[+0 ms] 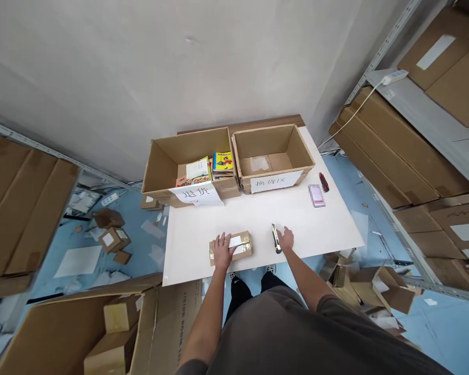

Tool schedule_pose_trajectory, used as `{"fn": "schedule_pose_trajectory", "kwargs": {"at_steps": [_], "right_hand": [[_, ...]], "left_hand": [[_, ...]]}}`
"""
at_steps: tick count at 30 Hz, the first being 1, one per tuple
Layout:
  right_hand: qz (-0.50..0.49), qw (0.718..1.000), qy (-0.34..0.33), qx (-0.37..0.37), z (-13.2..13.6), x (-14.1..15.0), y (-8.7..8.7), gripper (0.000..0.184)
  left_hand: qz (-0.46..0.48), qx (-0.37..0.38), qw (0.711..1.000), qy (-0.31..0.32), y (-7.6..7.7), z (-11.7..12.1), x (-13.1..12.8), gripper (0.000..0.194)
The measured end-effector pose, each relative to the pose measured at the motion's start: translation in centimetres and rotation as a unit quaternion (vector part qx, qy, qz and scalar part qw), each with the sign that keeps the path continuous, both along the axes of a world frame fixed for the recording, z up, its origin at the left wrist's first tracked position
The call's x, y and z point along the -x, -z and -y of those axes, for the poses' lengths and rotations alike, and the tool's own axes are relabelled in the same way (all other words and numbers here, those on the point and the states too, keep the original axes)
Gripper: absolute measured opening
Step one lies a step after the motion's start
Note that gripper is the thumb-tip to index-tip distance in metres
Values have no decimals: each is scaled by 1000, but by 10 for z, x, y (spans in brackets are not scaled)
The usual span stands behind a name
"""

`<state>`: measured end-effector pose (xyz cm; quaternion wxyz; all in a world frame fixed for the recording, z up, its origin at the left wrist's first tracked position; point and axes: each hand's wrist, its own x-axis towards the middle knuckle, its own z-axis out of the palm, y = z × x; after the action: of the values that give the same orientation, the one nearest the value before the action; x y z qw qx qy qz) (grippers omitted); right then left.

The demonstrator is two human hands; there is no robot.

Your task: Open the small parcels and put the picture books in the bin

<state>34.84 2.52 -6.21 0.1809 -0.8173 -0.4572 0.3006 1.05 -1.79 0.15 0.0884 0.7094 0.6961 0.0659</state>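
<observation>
A small taped cardboard parcel (242,250) with a white label lies near the front edge of the white table. My left hand (222,252) rests on its left part, fingers spread over the top, covering some of the box. To the right, a box cutter (276,239) with a yellow-and-black handle lies on the tabletop. My right hand (286,240) is right beside it, fingers partly apart, at or just touching the handle; I see no closed grip on it.
Two open cartons stand at the table's back: the left carton (156,172) holds several books (222,162); the right carton (275,133) has a label inside. A red knife (323,182) and a pixelated card (317,196) lie at right. Boxes and shelves flank the white table (328,229).
</observation>
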Motion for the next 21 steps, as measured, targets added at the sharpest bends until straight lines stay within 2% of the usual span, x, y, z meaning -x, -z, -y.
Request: {"fn": "schedule_pose_trajectory", "kwargs": {"at_steps": [2,3,6,7,9,11,15,18,21], "right_hand": [[-82,997,-4,-7,11,19,-11,57],[-148,988,-37,3,20,33,-16,58],[-329,930,-146,74,49,83,-28,76],[-344,922,-153,87,55,99,-31,82],[-323,932,-139,83,57,124,-37,85],[-270,953,-129,53,43,143,-44,78],[-201,968,-142,48,-13,190,-60,61],[-197,968,-135,71,-50,238,-70,63],[-188,969,-143,71,-68,271,-76,69]], "left_hand": [[-1,2,1000,-8,-2,1,-3,56],[0,3,1000,-12,-4,2,-5,57],[11,9,1000,-19,-8,2,-10,59],[16,12,1000,-21,-10,2,-11,59],[24,15,999,-37,-14,2,-10,60],[27,13,997,-73,-19,4,-3,59],[35,32,989,-141,-24,15,28,53],[59,61,984,-159,-24,27,59,52],[128,75,972,-181,-23,35,94,51]]}}
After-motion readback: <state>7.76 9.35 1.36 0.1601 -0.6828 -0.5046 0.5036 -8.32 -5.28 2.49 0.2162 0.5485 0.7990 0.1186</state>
